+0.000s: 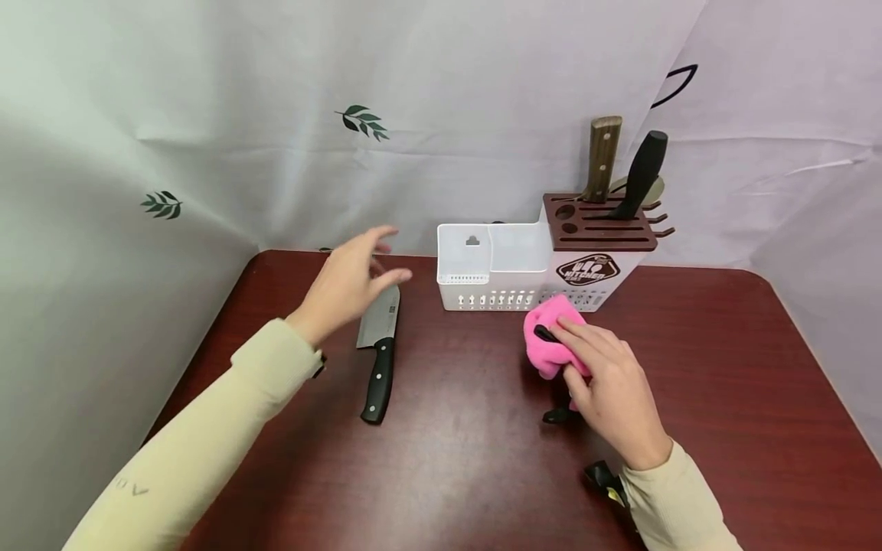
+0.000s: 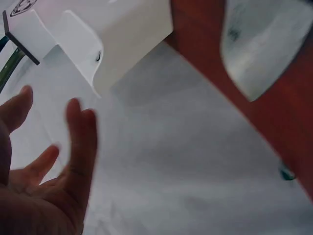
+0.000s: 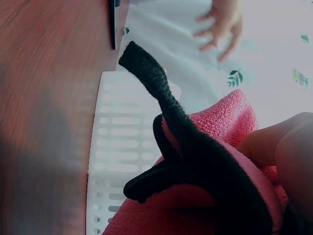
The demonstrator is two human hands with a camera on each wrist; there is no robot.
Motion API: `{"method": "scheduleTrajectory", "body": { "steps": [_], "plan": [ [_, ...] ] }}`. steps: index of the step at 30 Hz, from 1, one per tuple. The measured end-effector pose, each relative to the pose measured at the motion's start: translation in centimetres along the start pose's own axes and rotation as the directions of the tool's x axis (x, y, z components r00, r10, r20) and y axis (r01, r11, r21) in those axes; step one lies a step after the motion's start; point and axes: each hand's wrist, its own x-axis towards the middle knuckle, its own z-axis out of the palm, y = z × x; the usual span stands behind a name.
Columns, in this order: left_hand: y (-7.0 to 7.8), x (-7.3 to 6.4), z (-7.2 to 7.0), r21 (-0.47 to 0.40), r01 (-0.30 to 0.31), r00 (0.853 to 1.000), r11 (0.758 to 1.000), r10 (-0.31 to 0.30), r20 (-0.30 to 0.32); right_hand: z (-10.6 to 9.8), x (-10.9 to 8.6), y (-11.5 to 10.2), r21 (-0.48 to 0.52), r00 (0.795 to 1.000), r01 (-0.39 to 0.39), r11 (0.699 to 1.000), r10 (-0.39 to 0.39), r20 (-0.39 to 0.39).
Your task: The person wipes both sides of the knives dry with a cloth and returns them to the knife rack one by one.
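My left hand (image 1: 344,287) hovers above the blade end of a kitchen knife (image 1: 380,360) with a black riveted handle, its fingers spread and holding nothing. The broad blade (image 2: 261,46) also shows in the left wrist view, away from the fingers. My right hand (image 1: 613,383) grips a bunched pink cloth (image 1: 551,367) in front of the white knife holder (image 1: 496,298). Over the cloth (image 3: 230,117) in the right wrist view runs a dark, forked strip (image 3: 195,147); I cannot tell whether the hand holds it.
Two knives, with a wooden handle (image 1: 603,157) and a black handle (image 1: 644,172), stand in the holder's brown slotted top (image 1: 599,237). Hooks (image 1: 661,222) stick out at its right side. A pale curtain (image 1: 441,115) hangs behind the reddish-brown table (image 1: 448,459).
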Motion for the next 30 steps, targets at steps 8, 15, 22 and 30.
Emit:
{"method": "scheduleTrajectory", "body": {
  "steps": [8,15,22,30],
  "plan": [
    [-2.3,-5.8,2.3,0.175,0.071,0.991,0.982,-0.089,0.098,0.0,0.1,0.1,0.002,1.0,0.006,1.0,-0.006,0.009],
    [-2.2,-9.8,4.9,0.24,0.133,0.961,0.962,-0.185,0.207,0.2,0.0,0.0,-0.006,1.0,0.005,1.0,-0.005,0.022],
    [-1.2,-11.8,7.3,0.251,0.206,0.955,0.946,-0.25,0.158,0.3,0.0,0.0,-0.006,1.0,0.005,1.0,-0.005,0.02],
    [0.4,-13.0,9.2,0.394,0.205,0.976,0.896,-0.215,-0.02,0.5,-0.1,0.0,0.001,1.0,0.007,1.0,-0.007,0.016]
  ]
}}
